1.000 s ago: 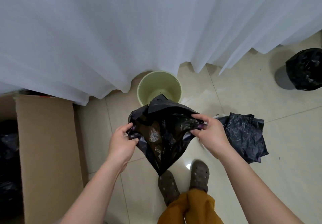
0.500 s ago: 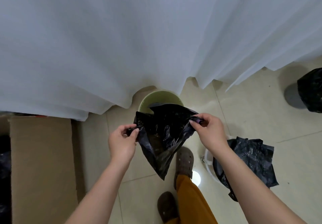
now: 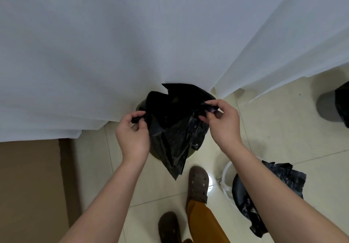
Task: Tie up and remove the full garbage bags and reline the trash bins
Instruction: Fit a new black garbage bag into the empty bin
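Observation:
A black garbage bag (image 3: pixel 175 129) hangs stretched open between my hands, right over the pale green trash bin (image 3: pixel 140 105), which it hides almost wholly. My left hand (image 3: pixel 133 135) pinches the bag's left edge. My right hand (image 3: pixel 220 122) pinches the right edge. The bag's bottom corner droops toward the floor in front of the bin. A second black bag (image 3: pixel 281 178) lies draped over a white bin (image 3: pixel 225 178) at the lower right, partly behind my right forearm.
A white curtain (image 3: pixel 151 44) hangs just behind the green bin. A cardboard box (image 3: pixel 32 186) stands at the left. A grey bin with a black bag (image 3: pixel 332 108) is at the right edge. My feet in brown clogs (image 3: pixel 198 182) stand on the tiled floor.
I have stepped closer to the curtain. Both hands moved forward and carried the open bag over the green bin, which now is nearly covered.

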